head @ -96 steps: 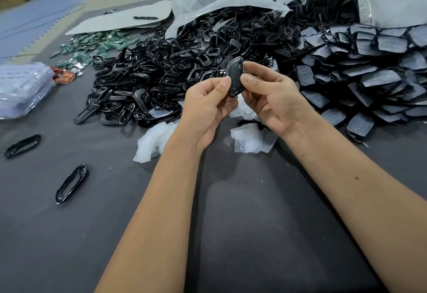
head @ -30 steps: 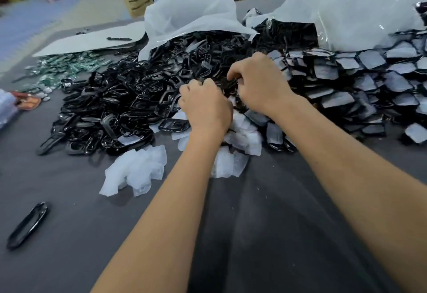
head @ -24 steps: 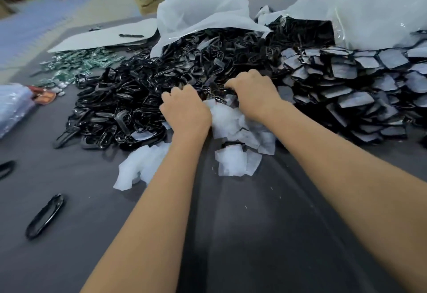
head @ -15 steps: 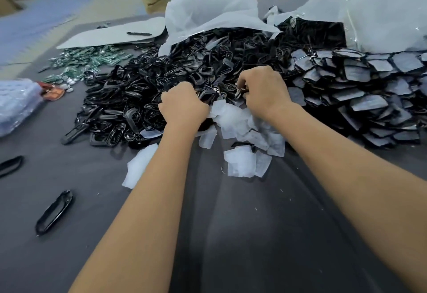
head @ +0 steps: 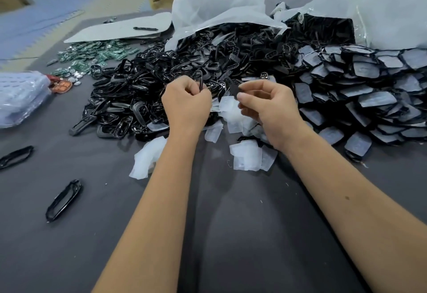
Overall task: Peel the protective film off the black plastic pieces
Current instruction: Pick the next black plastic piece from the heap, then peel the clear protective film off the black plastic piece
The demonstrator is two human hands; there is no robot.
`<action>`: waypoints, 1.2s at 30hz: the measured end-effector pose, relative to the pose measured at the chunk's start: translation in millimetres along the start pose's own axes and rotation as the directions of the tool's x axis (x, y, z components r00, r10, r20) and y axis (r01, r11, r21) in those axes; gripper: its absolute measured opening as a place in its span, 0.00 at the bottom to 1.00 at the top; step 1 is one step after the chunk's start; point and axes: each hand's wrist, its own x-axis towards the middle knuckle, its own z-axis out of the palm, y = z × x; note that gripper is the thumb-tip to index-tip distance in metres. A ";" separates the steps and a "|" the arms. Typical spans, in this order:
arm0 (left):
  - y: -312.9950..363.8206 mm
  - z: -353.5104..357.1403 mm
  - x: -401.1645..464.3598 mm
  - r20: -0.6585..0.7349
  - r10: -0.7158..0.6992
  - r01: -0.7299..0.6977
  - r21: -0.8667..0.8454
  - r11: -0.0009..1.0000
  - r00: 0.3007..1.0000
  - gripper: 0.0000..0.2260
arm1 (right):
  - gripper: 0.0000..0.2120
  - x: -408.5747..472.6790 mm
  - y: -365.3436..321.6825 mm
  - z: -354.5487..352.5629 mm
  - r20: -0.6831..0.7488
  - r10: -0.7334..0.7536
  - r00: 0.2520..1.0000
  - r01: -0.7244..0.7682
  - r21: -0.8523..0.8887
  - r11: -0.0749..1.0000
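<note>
Left hand (head: 186, 105), fingers curled, pinches a thin black frame piece (head: 200, 80) standing at its 12 o'clock. Right hand (head: 268, 105) pinches a dark flat piece (head: 233, 90) at its 10 o'clock. Peeled film scraps (head: 246, 157) lie at 6 o'clock; film-covered black pieces (head: 365, 98) heap at 3 o'clock.

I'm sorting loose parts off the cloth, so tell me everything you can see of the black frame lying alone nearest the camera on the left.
The lone black frame is a slim, elongated loop of glossy black plastic with an open middle, through which the grey cloth shows. Highlights run along its rim. It lies flat on the cloth, slanting from lower left to upper right, apart from the big heap of frames. Nothing touches it but the cloth; neither hand is near it. Whether film covers it cannot be told.
</note>
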 end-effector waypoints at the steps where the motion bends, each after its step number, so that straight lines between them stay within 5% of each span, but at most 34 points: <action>1: -3.2 -0.8 -3.2 0.005 -0.038 0.038 -0.044 0.998 0.999 0.15 | 0.07 -2.2 2.6 -1.9 0.019 -0.007 1.000 0.007 0.018 1.000; 8: -18.5 -2.8 -16.4 0.163 -0.155 0.198 -0.293 0.935 0.974 0.15 | 0.14 -5.8 5.4 -6.9 0.096 -0.090 0.991 0.090 0.004 0.996; 13: -14.4 -2.0 -19.8 0.140 -0.087 0.121 -0.256 0.959 0.986 0.13 | 0.18 -7.5 6.2 -4.7 0.105 -0.115 0.988 0.121 -0.055 0.991; 21: -12.6 0.2 -21.8 0.310 0.013 0.067 -0.246 0.967 0.951 0.18 | 0.11 -6.5 5.8 -3.9 0.076 -0.098 0.992 0.097 0.011 0.995; 26: -16.4 3.8 -24.6 0.258 0.016 0.040 -0.212 0.977 0.966 0.04 | 0.08 -6.3 5.8 -3.3 0.063 -0.145 0.987 0.146 0.003 0.989; 36: -25.6 8.5 -17.3 0.074 -0.088 0.104 -0.253 0.962 0.993 0.06 | 0.04 -4.9 1.7 -3.6 -0.079 -0.073 0.994 0.084 0.135 0.987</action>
